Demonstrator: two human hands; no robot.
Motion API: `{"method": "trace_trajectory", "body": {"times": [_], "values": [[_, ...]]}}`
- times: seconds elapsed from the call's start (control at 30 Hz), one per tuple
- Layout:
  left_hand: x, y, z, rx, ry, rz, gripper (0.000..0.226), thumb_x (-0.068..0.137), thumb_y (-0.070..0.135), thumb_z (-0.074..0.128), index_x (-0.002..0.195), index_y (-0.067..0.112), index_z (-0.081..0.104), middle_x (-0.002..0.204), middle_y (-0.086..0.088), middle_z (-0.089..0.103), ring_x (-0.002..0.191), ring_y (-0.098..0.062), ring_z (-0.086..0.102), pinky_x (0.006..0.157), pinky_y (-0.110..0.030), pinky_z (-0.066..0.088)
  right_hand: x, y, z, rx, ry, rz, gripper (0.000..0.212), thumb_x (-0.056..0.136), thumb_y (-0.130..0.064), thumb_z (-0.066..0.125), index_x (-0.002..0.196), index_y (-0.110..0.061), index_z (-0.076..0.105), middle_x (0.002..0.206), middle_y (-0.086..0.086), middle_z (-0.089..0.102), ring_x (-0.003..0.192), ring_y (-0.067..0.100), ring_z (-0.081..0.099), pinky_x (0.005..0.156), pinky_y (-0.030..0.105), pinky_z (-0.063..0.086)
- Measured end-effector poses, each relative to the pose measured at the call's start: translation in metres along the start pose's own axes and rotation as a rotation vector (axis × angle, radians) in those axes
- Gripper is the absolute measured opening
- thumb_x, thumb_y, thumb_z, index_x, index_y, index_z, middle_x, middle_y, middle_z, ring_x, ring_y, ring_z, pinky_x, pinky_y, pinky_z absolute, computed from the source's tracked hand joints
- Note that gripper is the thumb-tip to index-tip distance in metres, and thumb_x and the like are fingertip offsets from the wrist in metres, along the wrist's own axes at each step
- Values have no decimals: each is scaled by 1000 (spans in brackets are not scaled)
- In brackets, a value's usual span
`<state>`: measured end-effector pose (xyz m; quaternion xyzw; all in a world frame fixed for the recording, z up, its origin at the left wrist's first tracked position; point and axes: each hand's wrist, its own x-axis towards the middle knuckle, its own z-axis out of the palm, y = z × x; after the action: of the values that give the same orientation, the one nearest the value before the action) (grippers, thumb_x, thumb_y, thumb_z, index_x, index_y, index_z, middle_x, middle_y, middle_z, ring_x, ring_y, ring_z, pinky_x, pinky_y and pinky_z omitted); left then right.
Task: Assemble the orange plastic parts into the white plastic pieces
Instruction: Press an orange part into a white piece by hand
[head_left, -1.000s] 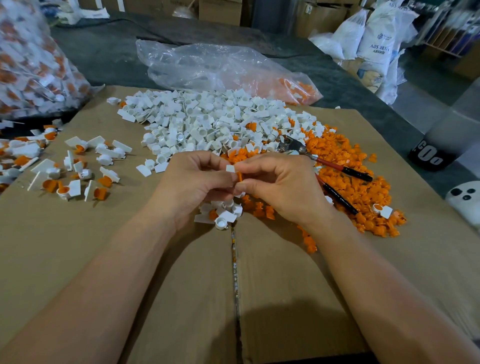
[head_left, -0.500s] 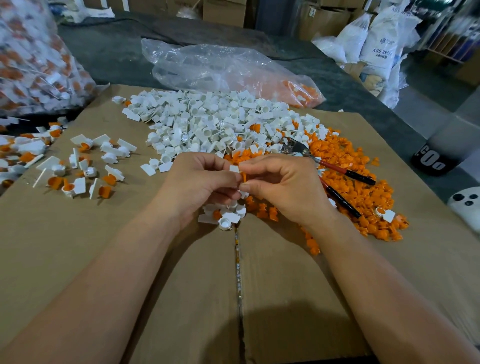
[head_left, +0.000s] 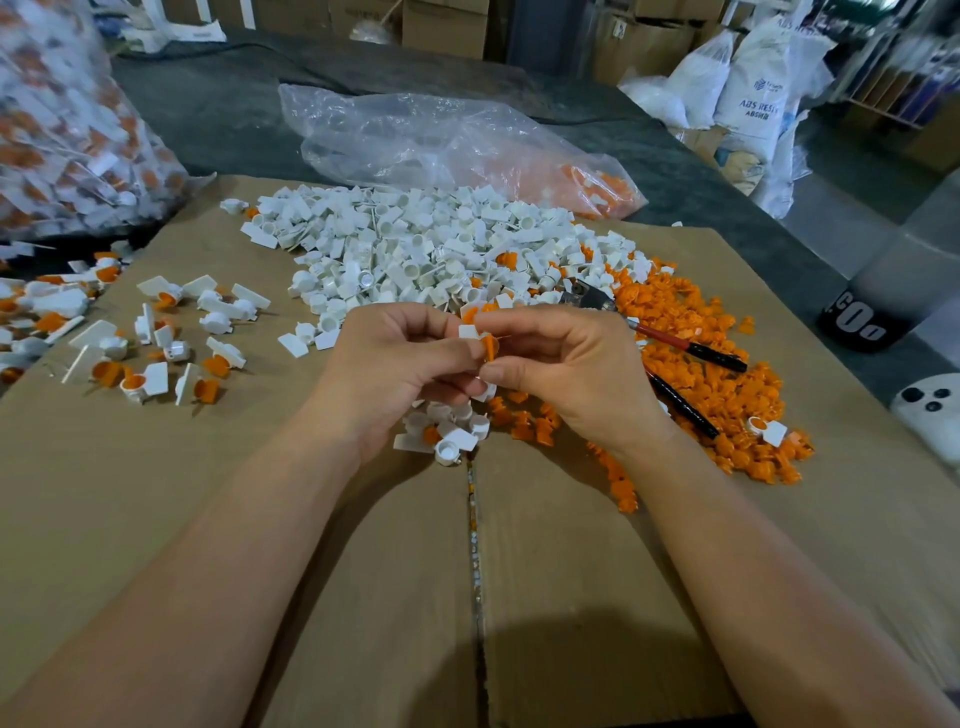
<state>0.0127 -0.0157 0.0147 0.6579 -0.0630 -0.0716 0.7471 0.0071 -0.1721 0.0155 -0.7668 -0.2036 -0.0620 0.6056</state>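
The small orange plastic part (head_left: 489, 347), pinched by the right hand (head_left: 566, 374), meets the small white plastic piece (head_left: 467, 331) pinched by the left hand (head_left: 384, 370) (above the brown cardboard sheet (head_left: 208, 493)), and wants squaring up before a firm push home.

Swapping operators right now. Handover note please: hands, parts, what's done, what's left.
Left hand: grips a white piece at the fingertips.
Right hand: pinches an orange part against that piece; I cannot tell whether it is seated.
Stock: white pile ahead on the cardboard, orange pile to the right, pliers lying across it.
Done: a scatter of assembled pieces at the left.
Left: seat this pair, set it with the finished ones, then work through both piles, which are large.
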Motion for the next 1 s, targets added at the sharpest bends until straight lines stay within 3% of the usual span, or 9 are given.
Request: {"method": "trace_trajectory", "body": {"times": [0.33, 0.57, 0.73, 0.9, 1.0], "values": [[1, 0, -3, 0, 50, -102, 22, 68, 1, 71, 52, 14, 65, 49, -5, 63, 46, -15, 62, 39, -16, 43, 1, 4, 2, -27, 2, 13, 44, 72, 12, 66, 109, -10, 59, 89, -2, 67, 81, 5, 66, 76, 19, 53], [-1, 2, -2, 11, 50, -134, 11, 68, 4, 71, 64, 7, 61, 48, -2, 62, 41, -10, 58, 35, -14, 37, 1, 5, 3, -37, -1, 17, 43, 73, 10, 66, 107, -15, 60, 87, -5, 67, 81, 3, 66, 76, 18, 52], [-1, 5, -1, -50, 49, -161, 25, 46, 17, 71, 64, 5, 59, 48, -1, 60, 39, -10, 57, 34, -13, 34, 2, 5, 1, -66, -25, 46, 45, 75, 13, 64, 110, -15, 58, 91, -5, 66, 82, 2, 65, 78, 18, 52], [0, 3, -2, -50, 47, -176, 11, 64, 7, 70, 64, 6, 59, 48, -1, 61, 40, -11, 57, 33, -13, 33, 2, 5, 1, -66, -13, 40, 45, 74, 13, 64, 110, -15, 59, 93, -2, 65, 83, 4, 65, 79, 19, 52], [0, 4, -1, -52, 40, -175, 15, 58, 11, 71, 65, 6, 59, 48, 0, 60, 39, -10, 56, 33, -13, 33, 2, 6, 1, -59, -8, 35, 46, 73, 14, 65, 109, -15, 59, 91, -3, 66, 82, 4, 65, 78, 20, 53]]}}
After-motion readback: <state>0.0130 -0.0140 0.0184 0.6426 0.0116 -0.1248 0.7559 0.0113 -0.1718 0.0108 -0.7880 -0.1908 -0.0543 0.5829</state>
